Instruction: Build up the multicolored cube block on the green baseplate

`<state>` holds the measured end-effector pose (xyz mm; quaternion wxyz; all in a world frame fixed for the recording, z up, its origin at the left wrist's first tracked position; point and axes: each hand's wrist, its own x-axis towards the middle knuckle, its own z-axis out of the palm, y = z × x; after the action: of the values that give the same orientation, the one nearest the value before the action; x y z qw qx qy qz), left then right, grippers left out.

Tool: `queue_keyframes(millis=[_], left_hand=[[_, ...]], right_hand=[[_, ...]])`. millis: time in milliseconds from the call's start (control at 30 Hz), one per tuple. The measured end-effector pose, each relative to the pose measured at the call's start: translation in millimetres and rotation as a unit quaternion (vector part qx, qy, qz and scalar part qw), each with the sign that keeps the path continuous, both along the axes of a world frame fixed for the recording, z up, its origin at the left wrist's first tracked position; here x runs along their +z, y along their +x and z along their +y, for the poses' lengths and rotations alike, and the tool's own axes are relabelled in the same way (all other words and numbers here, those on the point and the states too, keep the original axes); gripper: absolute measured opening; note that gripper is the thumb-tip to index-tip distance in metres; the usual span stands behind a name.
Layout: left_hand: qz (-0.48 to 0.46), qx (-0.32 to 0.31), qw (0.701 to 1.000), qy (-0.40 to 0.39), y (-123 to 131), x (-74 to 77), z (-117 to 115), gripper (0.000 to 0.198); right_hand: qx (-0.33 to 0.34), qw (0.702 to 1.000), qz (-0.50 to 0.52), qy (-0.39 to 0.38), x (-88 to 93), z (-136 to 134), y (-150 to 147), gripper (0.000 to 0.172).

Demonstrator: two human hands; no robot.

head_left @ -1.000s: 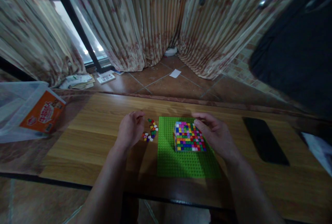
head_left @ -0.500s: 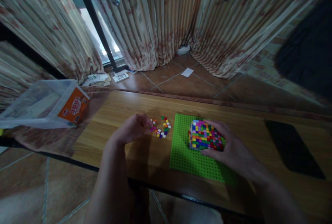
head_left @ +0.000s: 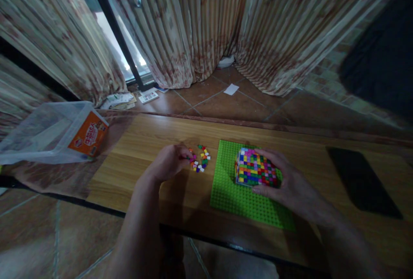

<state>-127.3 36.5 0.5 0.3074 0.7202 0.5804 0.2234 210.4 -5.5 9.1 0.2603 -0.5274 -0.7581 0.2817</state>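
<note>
A block of small multicoloured bricks (head_left: 254, 168) stands on a bright green studded baseplate (head_left: 238, 197) on the wooden table. My right hand (head_left: 290, 186) wraps its right side, fingers curled on the far and near edges. To the left of the plate lies a small pile of loose coloured bricks (head_left: 200, 160). My left hand (head_left: 169, 162) rests at that pile with its fingertips pinched together on a small brick whose colour I cannot make out.
A clear plastic tub (head_left: 41, 134) with an orange label stands at the table's left end. A black phone (head_left: 361, 182) lies flat at the right. Curtains, a tiled floor and scattered papers (head_left: 121, 100) lie beyond the table's far edge.
My right hand went from hovering over the block's top to gripping its right side. My left hand closed its fingertips on the loose pile. The camera swung left.
</note>
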Motion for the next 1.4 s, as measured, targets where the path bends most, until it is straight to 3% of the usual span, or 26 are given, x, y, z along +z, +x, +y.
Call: queue_keyframes(millis=[100, 267, 433, 567, 700, 900, 1067, 1167, 1300, 1400], left_hand=[[-0.006, -0.052, 0.999, -0.004, 1.5, -3.0, 2.9, 0.013], [-0.039, -0.043, 0.998, -0.010, 8.9, -0.8, 4.0, 0.014], [-0.065, -0.045, 0.997, -0.011, 17.1, 11.3, 1.0, 0.016], [-0.139, -0.073, 0.987, -0.027, 31.2, 23.5, -2.6, 0.018], [-0.253, -0.103, 0.960, -0.069, 55.1, 30.9, -10.2, 0.016], [-0.392, -0.112, 0.903, -0.133, 82.8, 23.9, -21.5, 0.021], [-0.492, -0.114, 0.848, -0.161, 93.4, 10.7, -24.0, 0.016], [-0.514, -0.120, 0.831, -0.175, 100.1, 8.6, -25.6, 0.018], [-0.508, -0.113, 0.837, -0.173, 102.7, 9.4, -26.3, 0.022], [-0.467, -0.084, 0.869, -0.139, 95.2, 13.1, -22.0, 0.026]], right_hand=[[0.009, 1.000, 0.005, -0.001, 1.6, -0.1, -0.1, 0.076], [0.015, 1.000, 0.015, -0.006, 3.5, -0.2, 0.3, 0.075], [0.022, 0.999, 0.031, 0.003, 2.5, 0.9, 3.8, 0.074], [-0.023, 0.991, 0.107, 0.072, 7.1, 1.7, -2.6, 0.051], [-0.039, 0.974, 0.182, 0.129, 16.7, 0.5, -20.7, 0.027], [0.028, 0.971, 0.203, 0.121, 23.8, -2.3, -42.3, 0.022], [0.039, 0.963, 0.229, 0.136, 19.6, -0.7, -45.8, 0.019], [0.033, 0.961, 0.241, 0.135, 19.5, -0.9, -49.0, 0.019], [0.021, 0.961, 0.245, 0.129, 22.9, -1.4, -50.9, 0.016], [-0.024, 0.965, 0.225, 0.133, 21.7, 2.0, -42.9, 0.014]])
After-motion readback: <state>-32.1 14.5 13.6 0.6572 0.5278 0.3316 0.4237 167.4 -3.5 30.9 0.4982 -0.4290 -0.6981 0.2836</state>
